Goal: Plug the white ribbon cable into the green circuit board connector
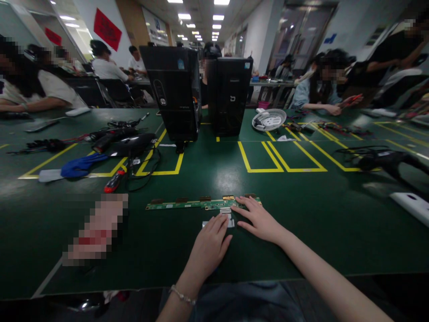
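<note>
A long, narrow green circuit board (181, 205) lies flat on the table in front of me, with gold and brown tabs along its far edge. A short flat ribbon cable (225, 211) comes off its near side toward a small silvery-white piece (231, 222). My left hand (208, 245) rests its fingertips on this piece, partly covering it; the fingers lie close together and the thumb stands apart. With fingers spread, my right hand (259, 219) touches the right part of the board near a gold tab. What lies under the left fingertips is hidden.
Two black computer towers (231, 96) stand at the back. To the left lie a red-and-black screwdriver (114, 181), a blue glove (80, 165) and black cables. A white basket (269, 120) sits farther back; more cables (390, 158) lie right. Other people sit around.
</note>
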`<state>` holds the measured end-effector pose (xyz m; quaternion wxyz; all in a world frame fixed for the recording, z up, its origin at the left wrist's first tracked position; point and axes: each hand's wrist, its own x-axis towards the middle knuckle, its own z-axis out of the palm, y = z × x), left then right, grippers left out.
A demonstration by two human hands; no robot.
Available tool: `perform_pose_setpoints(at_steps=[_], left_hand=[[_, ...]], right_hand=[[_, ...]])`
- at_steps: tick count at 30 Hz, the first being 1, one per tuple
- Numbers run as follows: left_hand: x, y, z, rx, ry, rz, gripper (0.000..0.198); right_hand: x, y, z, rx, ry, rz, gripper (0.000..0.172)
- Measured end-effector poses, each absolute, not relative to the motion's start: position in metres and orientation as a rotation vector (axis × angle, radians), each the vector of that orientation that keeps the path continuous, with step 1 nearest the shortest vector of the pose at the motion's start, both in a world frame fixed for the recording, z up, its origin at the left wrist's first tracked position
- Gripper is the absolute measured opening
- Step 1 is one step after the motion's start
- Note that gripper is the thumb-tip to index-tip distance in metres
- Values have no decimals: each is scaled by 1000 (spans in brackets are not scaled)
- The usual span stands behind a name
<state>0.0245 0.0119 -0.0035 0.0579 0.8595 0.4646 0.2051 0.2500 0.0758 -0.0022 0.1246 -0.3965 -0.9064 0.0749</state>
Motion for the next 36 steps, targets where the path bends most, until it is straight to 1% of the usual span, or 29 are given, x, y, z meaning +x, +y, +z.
perform_pose_setpoints(at_steps=[36], left_hand=[[29, 12, -7, 2594, 1484, 625, 39]], right_hand=[[249, 74, -1, -1170, -2651, 218, 52]])
